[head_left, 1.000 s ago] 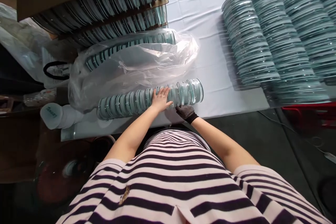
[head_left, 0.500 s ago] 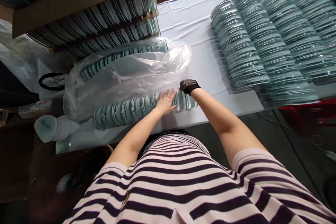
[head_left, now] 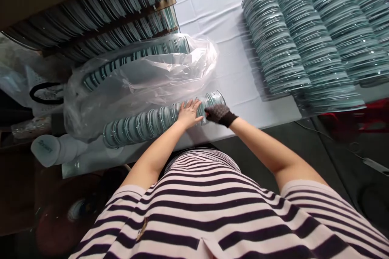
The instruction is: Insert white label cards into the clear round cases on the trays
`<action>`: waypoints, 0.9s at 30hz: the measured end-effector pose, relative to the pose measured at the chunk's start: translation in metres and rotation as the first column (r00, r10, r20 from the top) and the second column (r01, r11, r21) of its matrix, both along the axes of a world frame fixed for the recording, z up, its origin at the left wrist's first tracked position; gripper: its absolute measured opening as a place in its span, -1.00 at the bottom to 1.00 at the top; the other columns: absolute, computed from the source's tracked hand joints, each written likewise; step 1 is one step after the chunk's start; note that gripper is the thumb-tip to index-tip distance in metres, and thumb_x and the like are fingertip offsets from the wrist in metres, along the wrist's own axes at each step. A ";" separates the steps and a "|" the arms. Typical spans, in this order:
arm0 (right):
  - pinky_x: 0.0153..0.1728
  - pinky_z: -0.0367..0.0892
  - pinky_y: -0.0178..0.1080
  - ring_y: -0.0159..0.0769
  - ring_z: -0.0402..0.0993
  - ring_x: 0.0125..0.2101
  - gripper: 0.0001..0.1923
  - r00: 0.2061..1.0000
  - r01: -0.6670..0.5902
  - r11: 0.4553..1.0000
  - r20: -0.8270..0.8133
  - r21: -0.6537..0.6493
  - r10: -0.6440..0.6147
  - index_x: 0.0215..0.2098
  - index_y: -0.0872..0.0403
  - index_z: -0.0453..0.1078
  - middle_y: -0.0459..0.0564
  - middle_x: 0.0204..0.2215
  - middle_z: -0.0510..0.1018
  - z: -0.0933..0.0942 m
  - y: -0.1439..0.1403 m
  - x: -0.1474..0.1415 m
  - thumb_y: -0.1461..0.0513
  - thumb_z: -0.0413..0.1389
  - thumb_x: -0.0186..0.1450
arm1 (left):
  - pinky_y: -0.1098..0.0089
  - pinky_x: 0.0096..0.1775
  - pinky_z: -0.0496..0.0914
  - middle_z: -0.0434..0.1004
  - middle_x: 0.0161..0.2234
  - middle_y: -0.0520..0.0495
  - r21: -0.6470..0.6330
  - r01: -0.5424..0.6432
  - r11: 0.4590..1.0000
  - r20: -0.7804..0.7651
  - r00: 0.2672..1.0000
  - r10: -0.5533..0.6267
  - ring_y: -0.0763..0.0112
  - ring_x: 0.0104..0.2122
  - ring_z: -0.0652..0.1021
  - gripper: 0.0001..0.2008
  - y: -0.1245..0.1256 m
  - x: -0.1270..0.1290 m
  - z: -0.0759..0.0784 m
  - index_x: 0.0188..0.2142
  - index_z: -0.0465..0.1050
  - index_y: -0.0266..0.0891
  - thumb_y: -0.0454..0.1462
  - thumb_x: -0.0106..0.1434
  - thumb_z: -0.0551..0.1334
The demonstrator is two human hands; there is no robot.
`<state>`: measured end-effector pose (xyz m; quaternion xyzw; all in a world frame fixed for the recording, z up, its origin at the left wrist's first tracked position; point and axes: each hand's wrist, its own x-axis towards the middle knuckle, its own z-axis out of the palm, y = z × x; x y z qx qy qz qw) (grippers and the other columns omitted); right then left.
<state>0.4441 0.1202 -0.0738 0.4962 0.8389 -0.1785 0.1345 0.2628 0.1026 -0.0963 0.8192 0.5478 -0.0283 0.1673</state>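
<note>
I see a table (head_left: 231, 28) under a white cloth (head_left: 212, 4). A dark floor (head_left: 319, 145) lies below. Daylight falls evenly.

Row of round glass discs (head_left: 158, 119), lying on its side

The discs are standing on edge, packed face to face in a long roll running from lower left toward the centre of the frame, resting on the white-covered table's near edge. Each is showing clear glass with a pale green-blue rim. The right end, at centre frame, is sitting slightly higher than the left end.
</note>
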 end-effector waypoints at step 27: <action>0.07 0.34 0.11 0.09 0.48 0.05 -0.61 0.920 0.205 0.952 0.378 -0.228 -0.108 -0.08 0.20 0.53 0.24 -0.12 0.61 0.033 0.130 -0.015 0.28 0.32 0.11 | -0.13 0.34 -0.05 0.01 0.43 -0.09 0.062 0.189 0.980 -0.016 0.982 -0.188 0.00 0.40 0.07 -0.19 0.011 0.038 -0.006 0.42 0.02 -0.09 0.06 0.28 0.21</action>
